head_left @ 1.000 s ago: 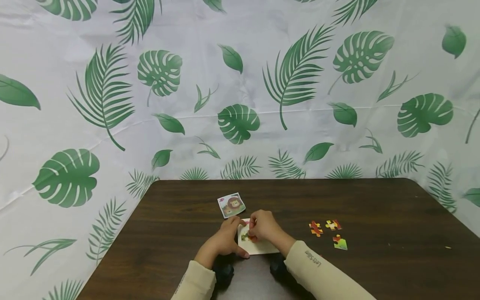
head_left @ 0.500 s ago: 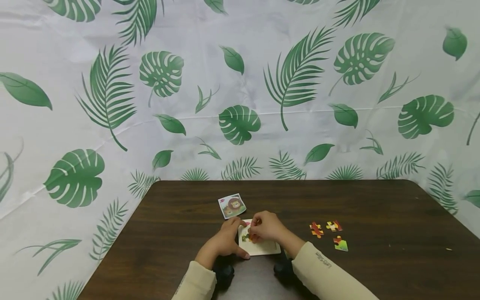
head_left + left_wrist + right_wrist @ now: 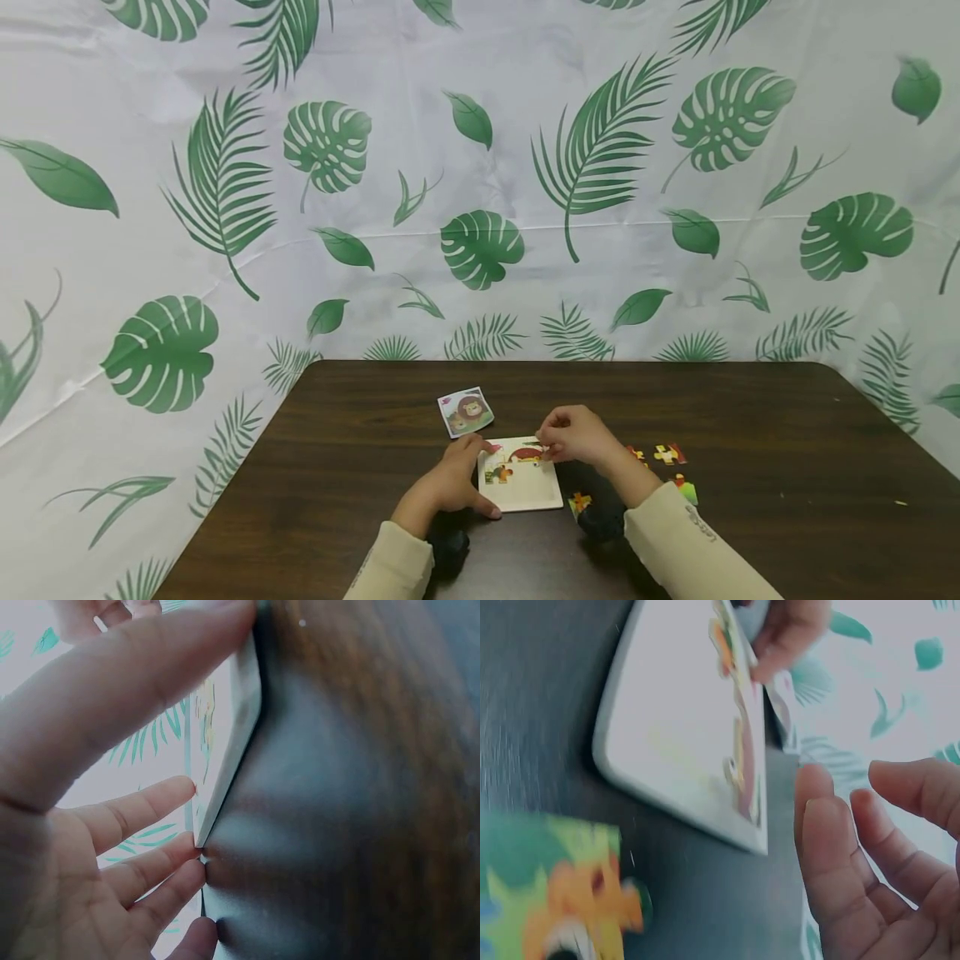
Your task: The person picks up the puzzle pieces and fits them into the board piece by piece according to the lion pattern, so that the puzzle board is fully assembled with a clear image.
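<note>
A pale square puzzle board (image 3: 528, 496) lies on the dark table. Several pieces sit in it: a green and orange puzzle piece (image 3: 498, 474) toward the left, and red and yellow ones (image 3: 525, 455) along the far side. My left hand (image 3: 448, 479) holds the board's left side, thumb at the near corner and fingers toward the far corner. In the left wrist view, its fingertips meet the board's edge. Over the far right corner hovers my right hand (image 3: 576, 435); the right wrist view shows a gap between its thumb and fingers (image 3: 829, 847), with nothing held.
A lion picture card (image 3: 466, 412) lies beyond the board. Beside the right wrist is a loose orange and green puzzle piece (image 3: 580, 503). Farther right are a red and yellow piece (image 3: 670, 454) and a green piece (image 3: 688, 492), partly behind the sleeve. A leaf-print cloth (image 3: 480, 167) hangs behind.
My right hand has let go of the orange and green piece on the board and moved right and away to the far right corner. My left hand stays in place.
</note>
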Demonstrator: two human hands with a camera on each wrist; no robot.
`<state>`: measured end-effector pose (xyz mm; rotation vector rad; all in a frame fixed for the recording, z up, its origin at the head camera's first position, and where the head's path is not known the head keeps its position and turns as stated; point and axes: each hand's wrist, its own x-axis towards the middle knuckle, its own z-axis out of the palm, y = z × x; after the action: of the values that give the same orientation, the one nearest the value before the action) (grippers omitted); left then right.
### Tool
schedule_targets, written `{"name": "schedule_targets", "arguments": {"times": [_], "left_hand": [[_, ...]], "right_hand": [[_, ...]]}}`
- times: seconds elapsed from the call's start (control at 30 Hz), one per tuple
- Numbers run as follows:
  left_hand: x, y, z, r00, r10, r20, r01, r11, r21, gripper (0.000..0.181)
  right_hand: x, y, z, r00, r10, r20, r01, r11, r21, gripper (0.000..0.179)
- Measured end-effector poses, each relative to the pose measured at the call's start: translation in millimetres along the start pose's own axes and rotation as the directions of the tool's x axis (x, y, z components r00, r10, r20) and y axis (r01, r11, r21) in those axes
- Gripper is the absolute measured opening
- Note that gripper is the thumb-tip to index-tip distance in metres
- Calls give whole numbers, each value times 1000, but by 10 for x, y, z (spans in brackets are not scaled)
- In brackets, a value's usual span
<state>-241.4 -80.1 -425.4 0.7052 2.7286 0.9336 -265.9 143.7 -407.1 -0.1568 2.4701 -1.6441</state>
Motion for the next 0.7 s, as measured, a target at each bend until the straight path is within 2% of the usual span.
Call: {"name": "schedule_targets", "arguments": {"times": [0.13,0.47,0.7], "left_hand": [[1,-4,5,1000,5,2,-5,1000,4,76],[-8,15,0,1000,13,4,-13,1000,5,77],[-12,13,0,1000,19,-5,-19,1000,9,76]], "right_hand": [[-11,43,-146,999,32,-44,-33,999,-27,9],[-151,120,-526,996,22,-90,-31,995,-90,14],[-196,218,-708,989,51,-137,-65,993,-95,15]]}}
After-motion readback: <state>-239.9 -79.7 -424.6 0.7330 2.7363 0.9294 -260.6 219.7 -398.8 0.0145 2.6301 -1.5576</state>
